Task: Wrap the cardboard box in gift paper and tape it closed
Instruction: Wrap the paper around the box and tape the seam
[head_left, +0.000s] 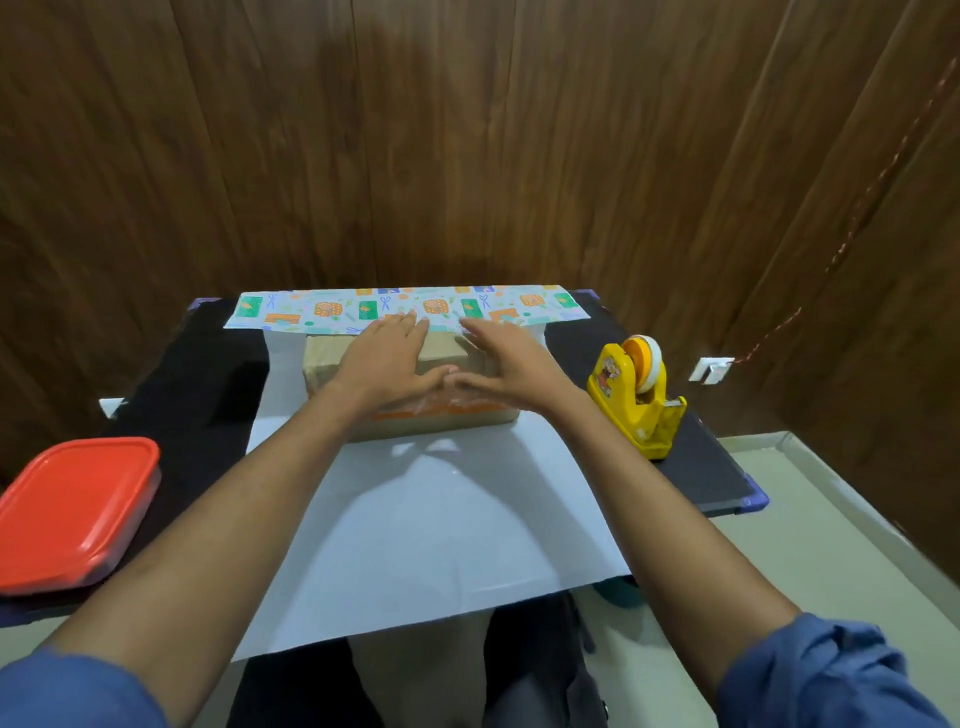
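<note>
A brown cardboard box (322, 364) with an orange strip along its near edge lies on the white underside of a sheet of gift paper (431, 525). The paper's far edge is folded up and towards me over the box's back, showing its printed side (322, 309). My left hand (387, 364) lies flat on top of the box, fingertips touching the printed flap. My right hand (511, 361) lies flat beside it, fingers stretched to the same flap. The two thumbs meet over the middle of the box.
A yellow tape dispenser (636, 400) with a roll stands right of the box on the black table (197, 374). A red-lidded container (72, 512) sits at the near left. A wooden wall rises behind the table. The paper's near edge overhangs the table towards my lap.
</note>
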